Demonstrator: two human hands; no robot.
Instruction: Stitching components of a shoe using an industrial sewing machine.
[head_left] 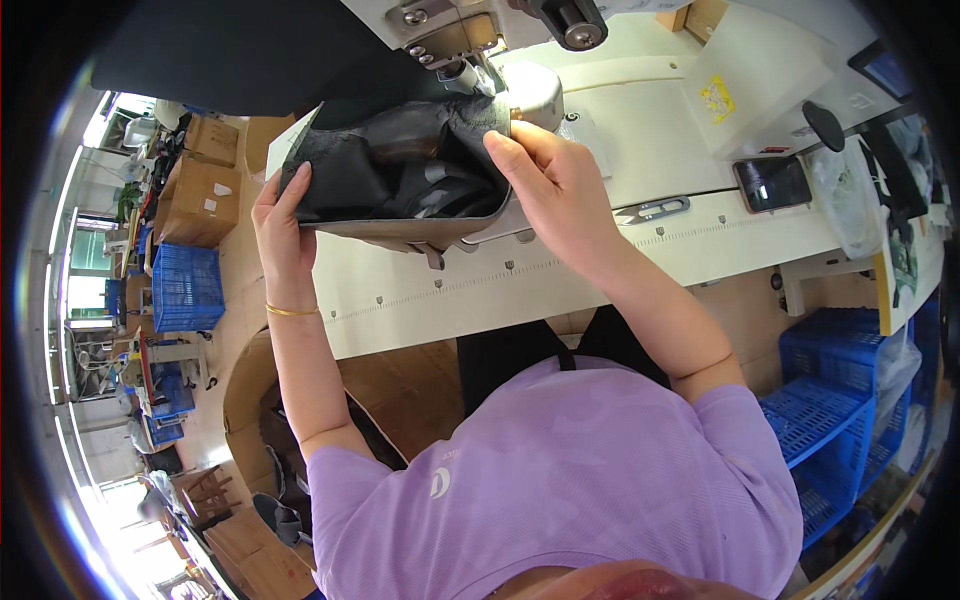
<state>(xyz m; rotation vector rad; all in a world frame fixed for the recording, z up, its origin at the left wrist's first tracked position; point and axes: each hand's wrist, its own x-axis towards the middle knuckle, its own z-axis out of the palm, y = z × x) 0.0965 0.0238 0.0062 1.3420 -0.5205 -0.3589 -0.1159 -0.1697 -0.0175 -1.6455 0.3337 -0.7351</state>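
Surface point(430, 305), white, under a sewing machine point(452, 38); blue crate point(188, 288) at left.
Forearms point(310, 370) angled up; left hand point(285, 222) and right hand point(555, 185), each grip pinching an edge of the dark bag point(340, 180), upper centre.

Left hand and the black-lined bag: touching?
Touching. The head view shows the left hand gripping the black-lined bag at its left end, thumb flat on the dark lining.

Opens at left onto a cluttered workroom with a pale tan floor point(207, 425), brown cartons point(207, 200) stacked next to a blue lattice crate point(188, 290), and windows point(88, 290) glaring white along the far left. Extends nearer into a white worktable point(420, 322) with ruler marks near its front edge, beside blue plastic crates point(815, 408) at lower right.
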